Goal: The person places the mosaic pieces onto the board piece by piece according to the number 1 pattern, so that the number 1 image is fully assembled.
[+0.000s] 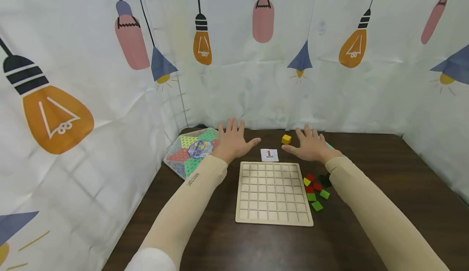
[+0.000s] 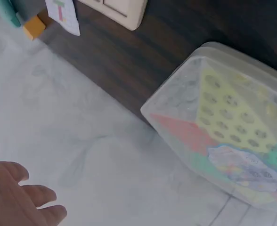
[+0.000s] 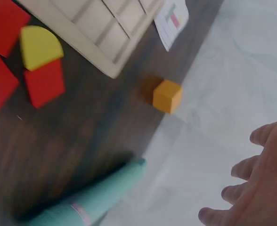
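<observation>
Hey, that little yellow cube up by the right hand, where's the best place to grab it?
Pinch the yellow cube across two opposite flat side faces, coming down from above with the right hand. It stands alone on the table, sides apparently clear, so fingers likely fit either side.

Right hand [image 3: 261,188] at lower right, fingers spread and relaxed, holding nothing. Yellow cube [image 3: 167,96] sits apart from it, near the wooden grid board [image 3: 89,33] corner. Paper card [image 3: 173,21] beside the board. Red pieces [image 3: 44,84] and a yellow half-round [image 3: 38,44] at left — teal pen [image 3: 101,195] below.
</observation>
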